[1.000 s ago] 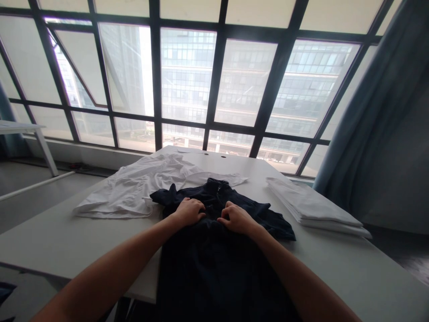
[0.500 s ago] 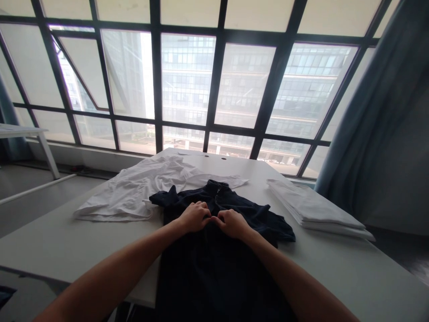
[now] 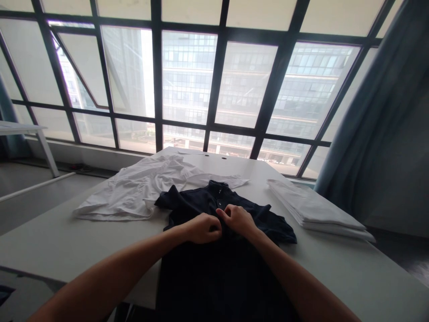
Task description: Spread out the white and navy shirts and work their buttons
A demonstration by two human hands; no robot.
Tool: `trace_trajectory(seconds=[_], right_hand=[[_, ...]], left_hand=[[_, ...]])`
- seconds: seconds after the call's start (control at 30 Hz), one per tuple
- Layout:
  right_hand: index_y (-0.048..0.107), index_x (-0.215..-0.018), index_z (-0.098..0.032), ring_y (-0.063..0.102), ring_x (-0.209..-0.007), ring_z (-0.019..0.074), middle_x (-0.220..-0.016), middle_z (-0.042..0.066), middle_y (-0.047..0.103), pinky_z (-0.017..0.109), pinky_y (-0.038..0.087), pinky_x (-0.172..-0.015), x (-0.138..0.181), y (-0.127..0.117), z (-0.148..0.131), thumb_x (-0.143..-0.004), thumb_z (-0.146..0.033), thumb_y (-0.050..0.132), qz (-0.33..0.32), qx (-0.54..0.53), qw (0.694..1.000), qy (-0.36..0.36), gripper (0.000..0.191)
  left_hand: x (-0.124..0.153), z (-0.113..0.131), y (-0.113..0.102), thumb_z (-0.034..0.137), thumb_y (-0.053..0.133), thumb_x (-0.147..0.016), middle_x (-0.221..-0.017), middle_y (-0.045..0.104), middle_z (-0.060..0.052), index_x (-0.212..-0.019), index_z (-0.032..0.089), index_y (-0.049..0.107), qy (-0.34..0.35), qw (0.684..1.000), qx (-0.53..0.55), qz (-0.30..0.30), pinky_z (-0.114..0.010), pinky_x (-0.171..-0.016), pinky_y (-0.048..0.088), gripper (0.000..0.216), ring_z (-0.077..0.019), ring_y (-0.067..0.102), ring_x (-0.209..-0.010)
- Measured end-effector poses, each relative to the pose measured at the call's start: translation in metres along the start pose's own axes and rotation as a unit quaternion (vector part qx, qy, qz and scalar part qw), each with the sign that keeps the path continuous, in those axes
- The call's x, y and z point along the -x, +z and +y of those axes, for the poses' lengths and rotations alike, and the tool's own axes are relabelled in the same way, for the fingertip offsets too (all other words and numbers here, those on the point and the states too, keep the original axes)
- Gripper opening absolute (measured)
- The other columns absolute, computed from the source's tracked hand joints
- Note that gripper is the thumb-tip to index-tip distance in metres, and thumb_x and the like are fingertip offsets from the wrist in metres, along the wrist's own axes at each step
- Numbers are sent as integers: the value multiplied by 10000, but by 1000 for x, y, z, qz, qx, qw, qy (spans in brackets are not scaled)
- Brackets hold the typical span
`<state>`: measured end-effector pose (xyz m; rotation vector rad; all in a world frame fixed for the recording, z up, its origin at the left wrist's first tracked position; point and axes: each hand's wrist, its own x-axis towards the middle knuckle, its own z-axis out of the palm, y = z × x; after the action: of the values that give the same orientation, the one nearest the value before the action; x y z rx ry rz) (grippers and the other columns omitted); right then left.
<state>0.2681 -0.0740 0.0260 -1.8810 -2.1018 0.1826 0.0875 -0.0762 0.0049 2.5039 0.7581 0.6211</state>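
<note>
Both hands meet at the table's (image 3: 60, 250) middle: left hand (image 3: 203, 228) and right hand (image 3: 236, 219) curl knuckle to knuckle, pinching the placket of the dark polo shirt (image 3: 214, 268) lying flat beneath them, collar at 12 o'clock. A crumpled white shirt (image 3: 134, 192) sprawls at 10 o'clock; folded white garments (image 3: 311, 208) at 2 o'clock.

White shirt (image 3: 134, 192) crowds the left, folded stack (image 3: 315, 208) the right.

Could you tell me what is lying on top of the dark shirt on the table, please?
Both hands, the left hand and right hand, rest on the dark shirt below its collar. What their fingers pinch is hidden.
</note>
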Motion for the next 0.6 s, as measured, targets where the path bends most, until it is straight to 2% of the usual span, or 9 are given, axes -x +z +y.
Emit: trace_trajectory(seconds=[0.07, 0.13, 0.23, 0.33, 0.4, 0.5, 0.6], right_hand=[[671, -1071, -192, 675, -933, 274, -979, 109, 733, 316, 443, -728, -3, 4, 6, -859, -570, 565, 9, -5, 1000, -11, 445], [651, -1137, -180, 665, -973, 273, -1035, 116, 725, 320, 450, -762, -6, 9, 11, -838, -462, 619, -5, -3, 1000, -29, 412], [688, -1063, -172, 663, -947, 254, -978, 103, 730, 316, 451, -779, -10, 14, 15, -814, -292, 612, -25, -10, 998, -50, 287], [693, -997, -172, 661, -829, 208, -894, 72, 727, 295, 455, -749, -10, 14, 13, -815, -229, 559, -6, -74, 993, -94, 233], [673, -999, -174, 648, -779, 182, -870, 50, 720, 283, 463, -744, -8, 13, 10, -817, -208, 534, 15, -141, 981, -130, 231], [644, -983, -176, 639, -825, 178, -889, 36, 705, 283, 476, -782, -5, 13, 6, -807, -200, 538, 39, -222, 959, -169, 206], [642, -923, -171, 632, -812, 179, -866, 33, 697, 282, 479, -760, -4, 14, 6, -835, -304, 570, 36, -253, 951, -176, 175]], left_hand=[[2, 8, 3, 209, 618, -811, -763, 698, -10, -812, 163, 724, 42, 997, 23, -53, -199, -647, 453, 116, -124, 607, -661], [2, 10, 4, 299, 609, -853, -716, 684, -15, -796, 158, 725, 39, 997, 26, -54, -200, -622, 454, 191, -125, 596, -634], [-1, 3, -1, 354, 551, -904, -720, 676, -24, -819, 156, 722, -31, 999, -14, 40, -214, -610, 451, 276, -140, 601, -643], [-4, -8, -9, 353, 577, -892, -956, 698, -53, -957, 180, 712, -111, 980, -91, 141, -254, -687, 469, 229, -177, 638, -770], [-4, -15, -12, 402, 590, -887, -1055, 688, -73, -1022, 187, 693, -153, 969, -112, 162, -282, -735, 473, 274, -206, 648, -846], [-5, -21, -11, 476, 542, -900, -879, 703, -59, -964, 168, 694, -194, 969, -59, 143, -275, -673, 455, 349, -207, 645, -771], [-7, -25, -7, 460, 510, -902, -698, 652, -17, -844, 149, 677, -167, 977, -2, 135, -244, -578, 401, 358, -170, 598, -652]])
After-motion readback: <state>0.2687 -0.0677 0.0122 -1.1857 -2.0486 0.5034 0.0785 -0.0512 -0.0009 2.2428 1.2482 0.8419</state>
